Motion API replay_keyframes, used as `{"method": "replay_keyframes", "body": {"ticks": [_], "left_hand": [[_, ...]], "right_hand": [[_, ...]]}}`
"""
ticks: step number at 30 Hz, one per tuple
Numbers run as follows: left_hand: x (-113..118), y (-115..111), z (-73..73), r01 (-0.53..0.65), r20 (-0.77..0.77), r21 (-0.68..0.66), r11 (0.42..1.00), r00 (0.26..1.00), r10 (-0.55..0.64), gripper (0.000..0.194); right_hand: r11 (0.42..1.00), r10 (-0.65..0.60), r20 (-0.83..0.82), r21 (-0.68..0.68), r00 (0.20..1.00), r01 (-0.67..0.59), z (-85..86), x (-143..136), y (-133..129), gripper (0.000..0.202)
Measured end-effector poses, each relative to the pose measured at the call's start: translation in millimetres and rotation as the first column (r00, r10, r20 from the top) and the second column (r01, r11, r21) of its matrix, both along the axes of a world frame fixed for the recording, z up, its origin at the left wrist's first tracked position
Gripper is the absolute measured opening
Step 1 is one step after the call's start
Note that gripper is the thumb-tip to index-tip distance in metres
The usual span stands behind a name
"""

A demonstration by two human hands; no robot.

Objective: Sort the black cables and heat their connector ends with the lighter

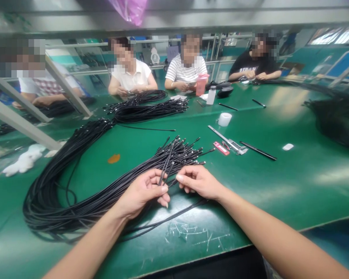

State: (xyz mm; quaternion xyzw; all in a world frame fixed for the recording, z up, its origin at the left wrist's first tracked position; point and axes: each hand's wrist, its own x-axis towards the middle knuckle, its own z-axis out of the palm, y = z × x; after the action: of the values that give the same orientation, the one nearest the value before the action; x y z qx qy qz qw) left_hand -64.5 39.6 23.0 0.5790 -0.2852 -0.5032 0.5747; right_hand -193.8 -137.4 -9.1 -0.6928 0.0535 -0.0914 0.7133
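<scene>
My left hand (148, 190) is closed, with thumb and fingers pinching thin black cables (165, 170) whose ends point up and away. One of these ends carries a small connector. Close beside it, my right hand (199, 181) has its fingertips pressed together on a black cable end (173, 181); the exact grip is partly hidden by the fingers. Under and behind both hands lies a large bundle of black cables (104, 190), curving round to the left, with its metal-tipped connectors fanned out beyond my hands. A few loose cables (174, 214) pass below my hands.
On the green table (279, 186) lie a caliper (227, 140), a red-and-white small item (221, 148), a black pen-like stick (258, 150) and a tape roll (224, 119). More cable bundles (151, 110) lie farther back. Several people sit opposite; slanted metal posts (20, 122) stand left.
</scene>
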Motion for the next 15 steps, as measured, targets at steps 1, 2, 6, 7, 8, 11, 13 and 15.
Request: {"method": "replay_keyframes", "body": {"ticks": [1,2,6,7,8,11,13,15], "left_hand": [[-0.6,0.3,-0.3,-0.001,0.009,0.002,1.0,1.0,0.001,0.037],[-1.1,0.8,-0.6,-0.002,0.022,0.003,1.0,1.0,0.002,0.037],[-2.3,2.5,-1.3,0.001,0.069,0.005,1.0,0.998,-0.001,0.036],[-2.4,2.8,-1.4,0.0,0.073,0.005,1.0,0.997,0.0,0.037],[-2.5,2.9,-1.4,-0.001,0.072,0.007,1.0,0.997,0.001,0.037],[-2.7,2.3,-1.1,-0.003,0.07,0.004,1.0,0.998,0.003,0.037],[-2.8,1.7,-0.6,-0.005,0.066,0.0,1.0,0.998,0.005,0.037],[-3.0,1.5,0.0,-0.008,0.061,-0.002,1.0,0.998,0.008,0.037]], "right_hand": [[1.0,0.006,-0.002,0.003,1.0,-0.006,0.0,-0.2,0.7,0.032],[1.0,0.012,-0.005,0.007,1.0,-0.012,-0.3,-0.3,1.4,0.032],[0.997,0.036,-0.015,0.069,0.999,-0.035,-3.0,0.2,3.7,0.032],[0.995,0.043,-0.01,0.096,0.999,-0.041,-3.7,0.5,4.0,0.032],[0.991,0.047,-0.005,0.122,0.999,-0.046,-4.3,0.7,4.3,0.031],[0.984,0.05,0.007,0.172,0.999,-0.05,-4.3,0.8,4.4,0.03],[0.985,0.046,0.016,0.164,0.999,-0.048,-3.7,0.4,4.1,0.029],[0.988,0.043,0.031,0.147,0.999,-0.047,-3.1,-0.1,3.7,0.027]]}}
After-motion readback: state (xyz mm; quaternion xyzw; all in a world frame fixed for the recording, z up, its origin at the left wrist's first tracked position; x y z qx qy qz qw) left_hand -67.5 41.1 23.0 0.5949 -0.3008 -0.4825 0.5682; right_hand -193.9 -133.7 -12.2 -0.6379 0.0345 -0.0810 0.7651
